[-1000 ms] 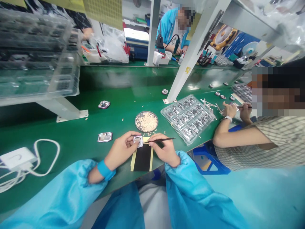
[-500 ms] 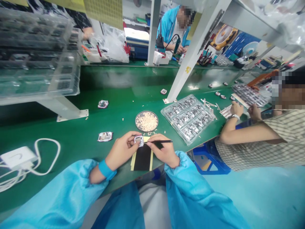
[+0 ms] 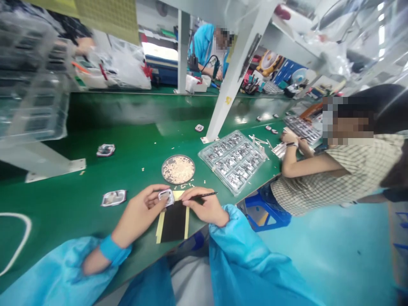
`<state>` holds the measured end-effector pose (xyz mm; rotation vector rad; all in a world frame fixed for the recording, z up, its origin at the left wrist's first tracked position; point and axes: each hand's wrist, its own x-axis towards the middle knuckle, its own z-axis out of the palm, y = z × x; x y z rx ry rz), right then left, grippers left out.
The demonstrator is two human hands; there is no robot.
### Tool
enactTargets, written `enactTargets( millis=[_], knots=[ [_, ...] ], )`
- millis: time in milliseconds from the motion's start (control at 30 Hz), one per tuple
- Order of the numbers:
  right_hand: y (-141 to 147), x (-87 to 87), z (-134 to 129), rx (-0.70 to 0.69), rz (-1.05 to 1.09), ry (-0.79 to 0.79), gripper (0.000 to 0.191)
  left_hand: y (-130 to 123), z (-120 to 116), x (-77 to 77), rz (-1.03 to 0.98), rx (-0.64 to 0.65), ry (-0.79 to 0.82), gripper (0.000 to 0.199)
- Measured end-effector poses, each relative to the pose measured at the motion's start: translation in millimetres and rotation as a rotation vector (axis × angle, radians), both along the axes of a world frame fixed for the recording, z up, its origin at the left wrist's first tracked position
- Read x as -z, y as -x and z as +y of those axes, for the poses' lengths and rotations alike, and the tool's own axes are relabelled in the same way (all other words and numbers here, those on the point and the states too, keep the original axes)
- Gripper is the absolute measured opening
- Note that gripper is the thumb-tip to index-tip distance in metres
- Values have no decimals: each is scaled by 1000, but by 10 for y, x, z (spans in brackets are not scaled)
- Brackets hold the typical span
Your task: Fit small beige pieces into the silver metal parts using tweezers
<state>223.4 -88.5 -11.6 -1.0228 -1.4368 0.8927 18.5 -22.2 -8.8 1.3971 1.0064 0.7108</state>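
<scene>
My left hand [image 3: 142, 210] pinches a small square housing with a pale rim, like a watch case [image 3: 166, 198], above the far end of a black mat [image 3: 174, 223] edged with yellow tape. In my right hand [image 3: 204, 206], fingers closed, is a thin dark tool like tweezers [image 3: 204, 195]; its tip points at the case's right side, and whether it touches cannot be made out. Just beyond my hands stands a round dish [image 3: 177, 169] of small pale pieces, with several strewn by its near rim.
Similar cases lie at the left, a nearer case [image 3: 114, 198] and a farther case [image 3: 106, 150]. A clear tray [image 3: 234, 159] of metallic parts sits right of the dish. A slanted white post [image 3: 234, 72] rises behind it. At the right a person [image 3: 338, 170] works at the same bench.
My view has swung to the right, so the bench things appear farther left. Both hands keep their holds; the tool lies at a slightly different slant.
</scene>
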Motion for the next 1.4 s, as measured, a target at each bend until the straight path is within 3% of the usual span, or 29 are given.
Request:
enactTargets(
  millis=[133, 233, 300, 367, 433, 500, 733, 967, 1167, 1400],
  knots=[
    [-242, -163, -60, -65, 65, 58, 32, 0, 23, -23, -41, -10, 66, 66],
    [-612, -364, 80, 117, 118, 32, 40, -15, 12, -72, -66, -4, 50, 82],
    [-875, -479, 281, 307, -99, 40, 37, -19, -2, -95, -53, 17, 37, 87],
    [-1082, -548, 520, 440, -530, 131, 32, -14, -14, -99, -19, 32, 31, 83],
    [-1202, -569, 742, 468, -834, 243, 25, 0, -18, -88, 18, 41, 28, 76],
    [-1248, -558, 912, 464, -941, 313, 26, 19, -14, -72, 50, 46, 10, 68],
    [-1251, -548, 1098, 481, -1028, 400, 29, 62, 25, -66, 122, 26, -126, 51],
    [-1225, -559, 1039, 520, -1070, 399, 37, 55, 36, -27, 67, 40, -27, 51],
    [-1238, -524, 1080, 459, -1029, 356, 19, 62, 47, -24, 70, 43, 31, 56],
    [-1237, -467, 1022, 459, -888, 191, 16, 59, -11, -130, 75, 49, 1, 48]
  ],
)
